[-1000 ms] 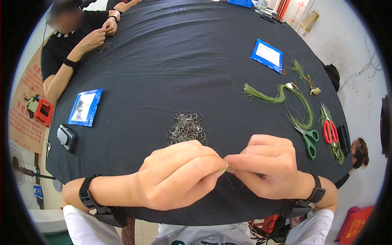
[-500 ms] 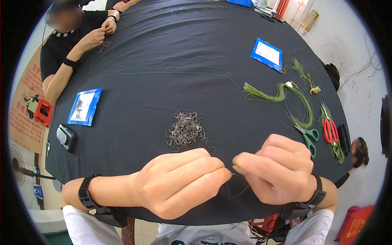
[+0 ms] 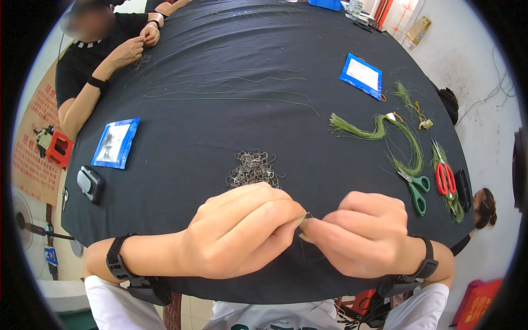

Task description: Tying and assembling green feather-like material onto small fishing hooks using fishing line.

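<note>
My left hand (image 3: 236,234) is closed in a pinch near the table's front edge. Facing it, my right hand (image 3: 363,234) pinches too, its fingertips almost against those of the left. Thin green fishing line (image 3: 308,214) shows at the fingertips, and fine strands hang below between the hands. Whether a small hook is also in the pinch, the fingers hide. Just beyond my left hand lies a heap of metal fish hooks (image 3: 253,169), its near part covered by the hand.
On the black-covered table (image 3: 209,132) at right lie a green line bundle (image 3: 407,146), green-handled scissors (image 3: 419,192), red-handled scissors (image 3: 444,176) and a blue packet (image 3: 361,77). At left are another blue packet (image 3: 115,143) and a black-and-grey device (image 3: 89,184). A co-worker (image 3: 82,71) sits far left.
My left hand has turned and risen slightly, now covering the near part of the hook heap. My right hand has shifted left, bringing the fingertips closer together.
</note>
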`<action>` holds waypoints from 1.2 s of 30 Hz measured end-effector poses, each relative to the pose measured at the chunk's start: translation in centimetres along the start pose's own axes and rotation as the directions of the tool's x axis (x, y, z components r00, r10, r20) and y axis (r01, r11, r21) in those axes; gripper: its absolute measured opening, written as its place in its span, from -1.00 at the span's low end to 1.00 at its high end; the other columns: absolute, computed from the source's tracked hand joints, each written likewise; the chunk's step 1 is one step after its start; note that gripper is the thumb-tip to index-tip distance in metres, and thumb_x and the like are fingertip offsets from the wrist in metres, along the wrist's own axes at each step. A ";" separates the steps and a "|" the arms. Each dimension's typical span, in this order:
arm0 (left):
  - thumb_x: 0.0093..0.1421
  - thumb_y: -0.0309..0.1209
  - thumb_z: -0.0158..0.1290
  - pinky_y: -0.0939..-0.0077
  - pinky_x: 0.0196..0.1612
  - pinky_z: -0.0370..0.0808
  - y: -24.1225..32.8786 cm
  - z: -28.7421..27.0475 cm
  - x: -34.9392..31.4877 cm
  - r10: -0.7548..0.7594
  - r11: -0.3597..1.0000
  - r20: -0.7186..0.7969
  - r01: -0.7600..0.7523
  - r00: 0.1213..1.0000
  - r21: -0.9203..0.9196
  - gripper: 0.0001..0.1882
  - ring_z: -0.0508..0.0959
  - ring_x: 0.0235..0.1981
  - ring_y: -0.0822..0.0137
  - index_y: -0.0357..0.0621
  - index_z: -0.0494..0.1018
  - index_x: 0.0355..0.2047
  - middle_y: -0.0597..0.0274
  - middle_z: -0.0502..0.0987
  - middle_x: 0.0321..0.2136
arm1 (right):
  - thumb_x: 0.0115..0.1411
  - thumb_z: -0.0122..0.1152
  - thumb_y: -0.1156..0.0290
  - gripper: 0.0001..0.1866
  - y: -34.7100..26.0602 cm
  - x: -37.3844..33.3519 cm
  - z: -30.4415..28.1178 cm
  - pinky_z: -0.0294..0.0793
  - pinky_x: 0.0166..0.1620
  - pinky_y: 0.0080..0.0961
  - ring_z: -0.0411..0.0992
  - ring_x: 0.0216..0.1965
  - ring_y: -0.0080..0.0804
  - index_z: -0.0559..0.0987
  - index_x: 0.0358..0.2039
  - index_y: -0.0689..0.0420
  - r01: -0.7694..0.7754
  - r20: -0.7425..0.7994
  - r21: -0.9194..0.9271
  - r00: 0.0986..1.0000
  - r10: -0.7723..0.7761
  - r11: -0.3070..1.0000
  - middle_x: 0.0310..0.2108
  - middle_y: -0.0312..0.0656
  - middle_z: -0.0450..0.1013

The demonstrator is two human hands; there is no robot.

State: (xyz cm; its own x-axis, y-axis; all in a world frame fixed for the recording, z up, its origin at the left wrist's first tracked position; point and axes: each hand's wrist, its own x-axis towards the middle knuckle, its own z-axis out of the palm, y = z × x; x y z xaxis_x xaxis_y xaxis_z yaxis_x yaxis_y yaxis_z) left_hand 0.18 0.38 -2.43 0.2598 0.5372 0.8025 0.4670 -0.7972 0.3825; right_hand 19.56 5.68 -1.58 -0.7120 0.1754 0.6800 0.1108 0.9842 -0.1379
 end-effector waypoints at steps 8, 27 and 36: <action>-0.21 -0.77 0.14 0.50 -0.62 0.43 0.3 0.5 0.0 0.083 0.997 0.033 -0.083 0.996 0.005 -0.79 0.50 -0.64 0.23 -0.45 0.45 -0.48 -0.02 0.49 -0.59 | -0.46 0.21 0.51 -0.62 0.8 0.5 -1.4 0.14 -0.72 -0.63 0.20 -0.73 -0.54 0.58 -0.45 0.22 0.053 -0.102 -0.075 0.993 -0.060 0.996 -0.70 -0.36 0.27; -0.06 -0.72 0.11 0.51 -0.43 0.49 0.7 -0.6 0.8 -0.182 0.978 0.044 0.186 0.982 -0.093 -0.84 0.57 -0.49 0.28 -0.32 0.46 -0.41 0.06 0.56 -0.49 | 0.16 0.14 0.52 -0.90 1.0 1.0 -0.8 0.24 -0.53 -0.78 0.33 -0.56 -0.77 0.60 -0.34 0.23 -0.731 0.576 0.672 0.617 0.537 0.119 -0.57 -0.35 0.45; 0.18 -0.59 -0.05 0.71 -0.56 0.46 1.1 -1.4 2.1 -0.581 0.658 0.241 0.623 0.778 -0.424 -0.92 0.54 -0.51 0.44 -0.39 0.39 -0.33 -0.10 0.54 -0.29 | 0.11 0.18 0.52 -0.88 1.6 0.7 0.4 0.28 -0.59 -0.70 0.33 -0.67 -0.71 0.61 -0.32 0.21 -0.664 0.389 0.522 0.744 0.543 0.536 -0.72 -0.28 0.40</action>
State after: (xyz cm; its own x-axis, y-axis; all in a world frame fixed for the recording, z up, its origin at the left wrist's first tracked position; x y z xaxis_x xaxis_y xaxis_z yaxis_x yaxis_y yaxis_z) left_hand 0.05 0.24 0.34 0.1350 0.9471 0.2913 0.1103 -0.3065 0.9454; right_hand 19.03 7.40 -1.62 -0.7393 0.6562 0.1512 0.1703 0.3994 -0.9008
